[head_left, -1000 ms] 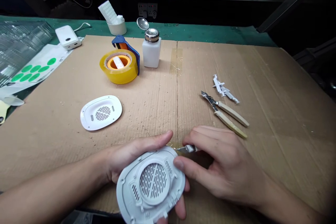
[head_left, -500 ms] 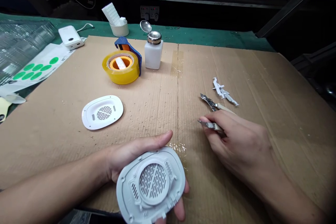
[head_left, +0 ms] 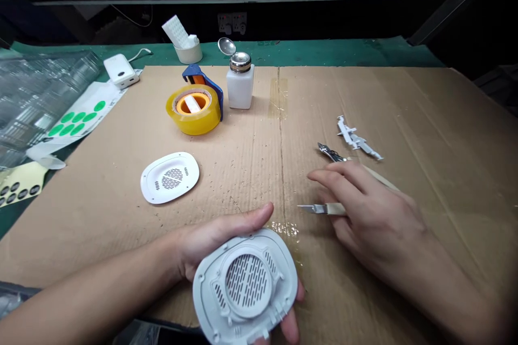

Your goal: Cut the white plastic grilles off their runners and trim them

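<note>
A craft knife (head_left: 324,208) is grasped in the right hand (head_left: 374,213), its pale handle held between thumb and fingers and its slim blade directed leftward. The blade is kept near a white plastic cover (head_left: 245,285) but is not touching it. The cover is cradled on the palm and curled fingers of the left hand (head_left: 214,242), with its ribbed side and round slotted grille turned upward, and it is held over the near edge of a cardboard sheet (head_left: 93,226).

Pliers (head_left: 332,152) are partly hidden behind the right hand, and a white plastic scrap (head_left: 358,139) is lying just beyond them. A second white cover (head_left: 170,178) is laid to the left, smooth face up. Farther back, a roll of yellow tape (head_left: 193,110) is set against a blue holder (head_left: 202,78), beside a white pump bottle (head_left: 240,83) with its metal lid raised. A sheet of green dot stickers (head_left: 76,121) and clear plastic trays (head_left: 40,102) are placed at the far left.
</note>
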A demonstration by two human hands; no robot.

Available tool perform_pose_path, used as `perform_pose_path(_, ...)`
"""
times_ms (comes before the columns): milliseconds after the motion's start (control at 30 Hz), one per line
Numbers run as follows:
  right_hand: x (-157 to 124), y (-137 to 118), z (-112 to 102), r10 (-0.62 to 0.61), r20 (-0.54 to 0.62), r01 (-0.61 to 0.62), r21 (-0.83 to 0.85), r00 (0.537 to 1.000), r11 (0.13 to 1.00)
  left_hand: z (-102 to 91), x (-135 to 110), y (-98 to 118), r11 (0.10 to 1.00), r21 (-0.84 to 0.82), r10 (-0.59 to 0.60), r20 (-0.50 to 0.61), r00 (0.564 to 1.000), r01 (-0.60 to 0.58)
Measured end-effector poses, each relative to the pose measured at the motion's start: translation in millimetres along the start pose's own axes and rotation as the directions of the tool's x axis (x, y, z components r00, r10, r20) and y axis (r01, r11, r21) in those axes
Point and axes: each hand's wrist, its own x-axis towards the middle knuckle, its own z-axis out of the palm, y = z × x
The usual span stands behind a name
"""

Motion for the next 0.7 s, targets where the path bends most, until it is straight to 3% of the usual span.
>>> perform_pose_path(167, -1, -1, 3, 0.029, 0.034, -0.032, 0.094, 0.999, 0.995, -3.1, 0, 1, 0.999, 0.033, 0.015, 0.029, 0.999, -0.016)
perform_pose_path(300, 1, -3, 3, 0.038, -0.048, -0.032, 0.106, 0.998, 0.994, -6.9, -1, 3, 0.996, 0.079, -0.037, 0.01, 0.999, 0.036)
perform_pose_path(567, 5, -5, -6, -0.049, -0.193, 0.098, 0.256, 0.98, 0.962, -15.3, 7, 5, 0.993, 0.03, -0.115, 0.004, 0.993, 0.115)
perform_pose_path(700, -2, -5, -3, 0.087, -0.202, -0.032, 0.261, 0.976, 0.965, -14.1, 8, 9, 0.989, -0.035, -0.145, 0.018, 0.989, 0.145)
